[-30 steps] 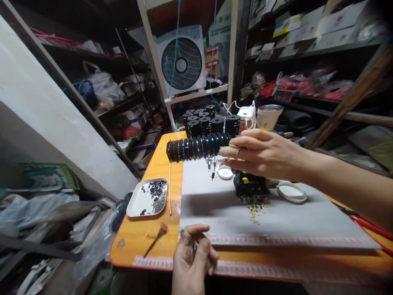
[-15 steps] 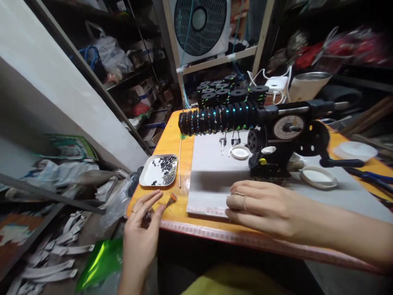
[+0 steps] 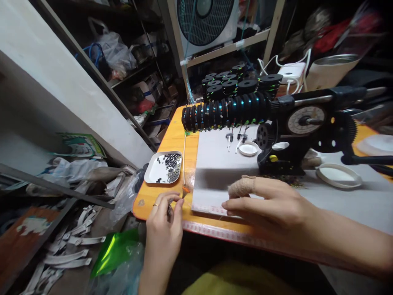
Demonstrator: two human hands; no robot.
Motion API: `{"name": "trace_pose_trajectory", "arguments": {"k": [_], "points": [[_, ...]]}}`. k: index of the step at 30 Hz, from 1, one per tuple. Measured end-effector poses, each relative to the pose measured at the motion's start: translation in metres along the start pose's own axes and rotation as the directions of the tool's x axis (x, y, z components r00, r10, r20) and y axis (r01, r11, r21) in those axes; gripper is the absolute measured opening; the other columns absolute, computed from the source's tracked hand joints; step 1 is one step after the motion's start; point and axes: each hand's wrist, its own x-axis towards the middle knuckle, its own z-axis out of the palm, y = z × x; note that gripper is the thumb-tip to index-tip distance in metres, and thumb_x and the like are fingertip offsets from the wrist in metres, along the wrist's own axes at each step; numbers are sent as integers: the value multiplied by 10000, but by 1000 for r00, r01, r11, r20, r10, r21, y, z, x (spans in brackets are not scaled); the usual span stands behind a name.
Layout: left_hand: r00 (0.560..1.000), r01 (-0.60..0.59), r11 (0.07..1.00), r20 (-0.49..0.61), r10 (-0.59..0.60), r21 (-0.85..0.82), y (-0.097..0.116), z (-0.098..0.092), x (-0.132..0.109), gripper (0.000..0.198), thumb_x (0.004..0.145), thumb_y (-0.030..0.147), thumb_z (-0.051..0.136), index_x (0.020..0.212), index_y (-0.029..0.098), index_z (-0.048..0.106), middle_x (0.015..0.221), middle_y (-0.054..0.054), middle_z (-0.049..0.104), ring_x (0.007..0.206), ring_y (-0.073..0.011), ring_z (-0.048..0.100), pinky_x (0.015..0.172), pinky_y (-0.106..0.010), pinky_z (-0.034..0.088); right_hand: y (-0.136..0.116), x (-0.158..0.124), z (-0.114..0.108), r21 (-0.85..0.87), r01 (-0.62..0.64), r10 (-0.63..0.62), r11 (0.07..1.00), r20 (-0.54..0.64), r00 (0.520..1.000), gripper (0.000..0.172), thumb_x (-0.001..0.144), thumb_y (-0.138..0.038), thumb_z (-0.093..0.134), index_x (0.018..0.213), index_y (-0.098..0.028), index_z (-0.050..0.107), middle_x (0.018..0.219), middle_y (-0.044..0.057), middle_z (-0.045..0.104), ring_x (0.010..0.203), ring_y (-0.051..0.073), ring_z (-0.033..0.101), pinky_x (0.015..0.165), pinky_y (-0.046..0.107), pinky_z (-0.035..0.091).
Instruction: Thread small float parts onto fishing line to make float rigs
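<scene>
Left hand (image 3: 163,215): pinching brush (image 3: 186,191), tuft beyond fingertips | Right hand (image 3: 274,200): fingers bent, grip indeterminable | Risk: forward sweep could jolt tray (image 3: 152,173) ahead of left fingers, spilling black pieces (image 3: 172,161)

The brush bristles (image 3: 186,190) look matt, the finger wrap (image 3: 242,187) rough cloth, the tabletop (image 3: 175,130) smooth and glossy.
</scene>
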Motion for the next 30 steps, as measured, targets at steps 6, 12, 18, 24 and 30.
{"name": "trace_pose_trajectory", "arguments": {"k": [6, 12, 18, 24, 30], "points": [[947, 306, 686, 134, -293, -660, 53, 44, -26, 171, 913, 328, 697, 805, 203, 657, 790, -36, 722, 773, -182, 676, 699, -249, 511, -3, 4, -7, 243, -216, 236, 946, -56, 970, 125, 935, -80, 645, 956, -151, 747, 859, 60, 699, 789, 114, 680, 683, 185, 545], [946, 294, 611, 135, -294, -735, 75, 64, -29, 72, 873, 250, 743, 822, 207, 715, 819, -32, 729, 785, -180, 677, 747, -252, 533, -2, 4, -11, 331, -285, 320, 899, -56, 946, 103, 914, -118, 692, 931, -164, 783, 816, 53, 733, 736, 123, 701, 638, 190, 556], [996, 52, 858, 92, -5, -511, 66, 64, -24, 181, 942, 89, 592, 990, 227, 699, 938, -63, 747, 898, -212, 699, 829, -288, 526, -6, 1, -10, 273, -311, 344, 910, -83, 935, 108, 903, -93, 654, 892, -151, 745, 774, 49, 700, 706, 133, 662, 618, 223, 526], [976, 214, 707, 125, -176, -675, 73, 73, -26, 143, 932, 253, 689, 1072, 226, 701, 1039, -95, 738, 928, -231, 703, 843, -319, 545, -9, 0, -10, 281, -331, 362, 901, -67, 930, 102, 907, -90, 624, 870, -151, 698, 781, 46, 677, 719, 132, 632, 635, 235, 515], [896, 378, 238, 290, -336, -894, 83, 77, -24, 261, 763, 413, 869, 811, 192, 740, 761, 1, 640, 704, -123, 609, 662, -198, 509, -10, 1, -10, 300, -266, 305, 916, -91, 948, 107, 918, -77, 609, 910, -156, 680, 800, 50, 674, 736, 130, 636, 652, 223, 527]]}}
